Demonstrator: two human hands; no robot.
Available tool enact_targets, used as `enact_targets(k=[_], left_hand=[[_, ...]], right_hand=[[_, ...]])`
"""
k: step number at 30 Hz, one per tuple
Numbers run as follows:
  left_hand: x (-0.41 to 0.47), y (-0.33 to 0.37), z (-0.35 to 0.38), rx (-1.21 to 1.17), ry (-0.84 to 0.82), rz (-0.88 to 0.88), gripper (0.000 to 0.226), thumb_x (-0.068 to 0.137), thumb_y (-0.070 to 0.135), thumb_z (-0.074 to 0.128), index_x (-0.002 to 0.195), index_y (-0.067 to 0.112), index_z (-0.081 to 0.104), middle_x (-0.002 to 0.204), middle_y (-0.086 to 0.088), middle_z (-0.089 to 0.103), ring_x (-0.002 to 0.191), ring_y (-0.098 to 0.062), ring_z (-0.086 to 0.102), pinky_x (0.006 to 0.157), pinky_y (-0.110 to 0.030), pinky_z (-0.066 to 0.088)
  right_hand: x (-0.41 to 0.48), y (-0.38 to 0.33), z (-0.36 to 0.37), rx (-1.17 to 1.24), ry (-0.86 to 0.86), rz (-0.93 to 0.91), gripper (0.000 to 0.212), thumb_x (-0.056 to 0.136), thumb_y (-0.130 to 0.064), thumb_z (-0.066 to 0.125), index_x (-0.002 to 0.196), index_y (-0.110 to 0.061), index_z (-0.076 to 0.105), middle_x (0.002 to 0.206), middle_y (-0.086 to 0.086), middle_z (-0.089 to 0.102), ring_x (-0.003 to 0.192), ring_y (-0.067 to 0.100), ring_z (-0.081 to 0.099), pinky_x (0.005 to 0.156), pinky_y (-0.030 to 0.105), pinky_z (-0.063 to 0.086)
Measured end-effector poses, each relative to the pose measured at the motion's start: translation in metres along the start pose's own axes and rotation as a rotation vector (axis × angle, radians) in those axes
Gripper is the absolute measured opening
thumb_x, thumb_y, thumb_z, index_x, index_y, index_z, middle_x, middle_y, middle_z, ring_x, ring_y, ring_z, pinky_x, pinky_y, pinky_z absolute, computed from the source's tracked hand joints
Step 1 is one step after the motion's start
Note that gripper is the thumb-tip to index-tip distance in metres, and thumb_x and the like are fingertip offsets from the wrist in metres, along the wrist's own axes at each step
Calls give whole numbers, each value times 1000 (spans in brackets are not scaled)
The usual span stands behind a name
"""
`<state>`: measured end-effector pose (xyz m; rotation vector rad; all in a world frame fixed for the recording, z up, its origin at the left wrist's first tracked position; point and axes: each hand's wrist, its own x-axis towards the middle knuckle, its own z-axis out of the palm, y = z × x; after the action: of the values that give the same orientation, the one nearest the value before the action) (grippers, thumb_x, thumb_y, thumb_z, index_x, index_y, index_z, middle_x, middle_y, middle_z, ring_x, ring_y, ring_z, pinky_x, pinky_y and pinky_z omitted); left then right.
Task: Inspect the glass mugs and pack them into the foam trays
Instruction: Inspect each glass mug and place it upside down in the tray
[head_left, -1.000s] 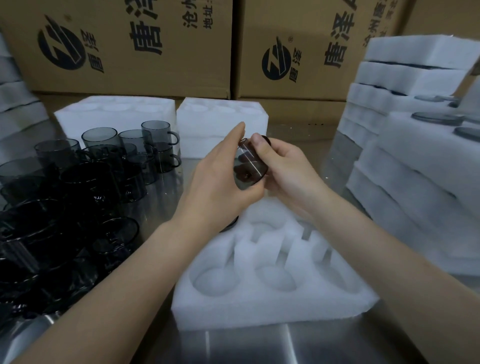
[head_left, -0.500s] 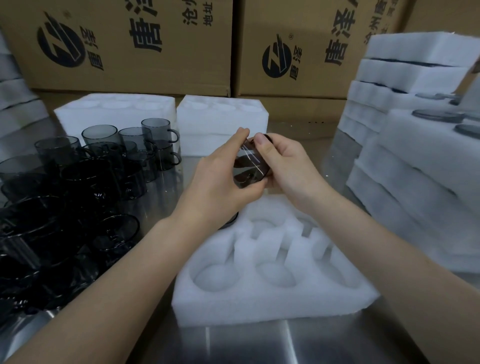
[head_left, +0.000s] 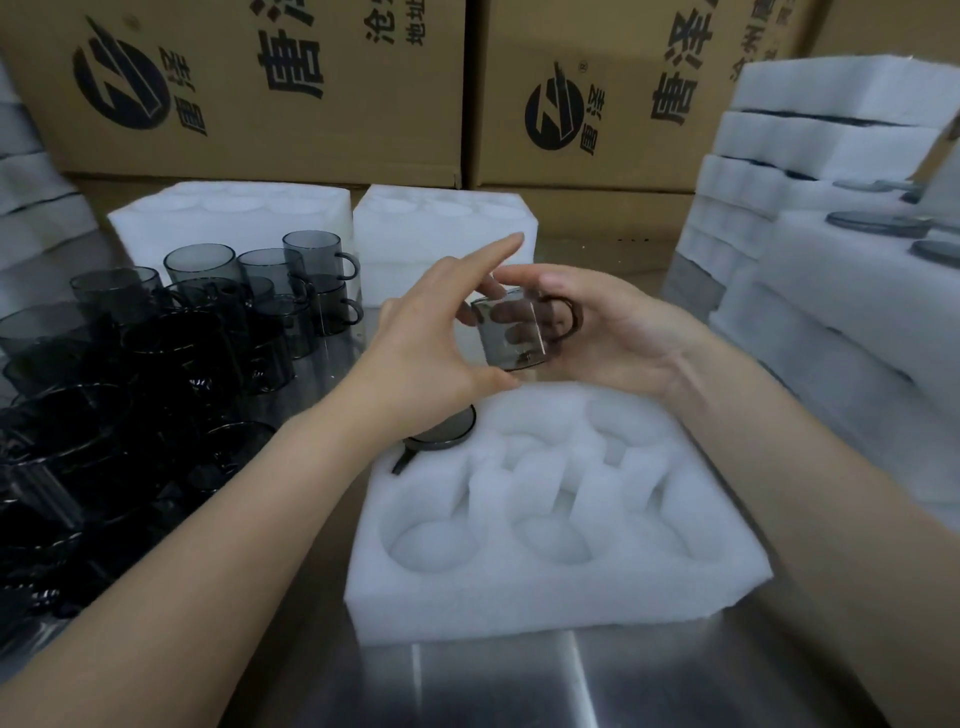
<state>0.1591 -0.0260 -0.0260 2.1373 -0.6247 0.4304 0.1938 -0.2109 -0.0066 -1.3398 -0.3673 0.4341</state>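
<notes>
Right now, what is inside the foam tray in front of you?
One dark glass mug sits in the back-left pocket of the foam tray, half hidden under the left hand. The other pockets in view hold nothing.

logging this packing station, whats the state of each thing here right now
held mug: roughly upright, empty, above the foam tray
left hand: pinches the held mug, index finger straight
right hand: holds the held mug on its handle side
foam tray: one pocket filled, other pockets in view empty
packed mug: seated in the tray's back left pocket
loose mugs: unpacked, some stacked in twos
</notes>
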Motion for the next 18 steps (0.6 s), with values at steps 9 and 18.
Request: enact_targets(k=[9, 18], left_hand=[[11, -9, -19, 130, -234, -433, 48, 77, 39, 76, 121, 32, 58, 105, 8, 63, 91, -9, 63, 78, -20, 48], [9, -14, -24, 220, -466, -443, 17, 87, 43, 64, 94, 30, 72, 93, 7, 65, 95, -13, 61, 90, -30, 47]], right_hand=[[-16, -35, 12, -792, 85, 111, 55, 54, -46, 87, 98, -16, 74, 97, 4, 75, 89, 16, 72, 77, 35, 59], [-30, -35, 46, -1326, 33, 273, 68, 55, -65, 72, 106, -23, 60, 98, -4, 64, 77, 11, 70, 80, 33, 59]])
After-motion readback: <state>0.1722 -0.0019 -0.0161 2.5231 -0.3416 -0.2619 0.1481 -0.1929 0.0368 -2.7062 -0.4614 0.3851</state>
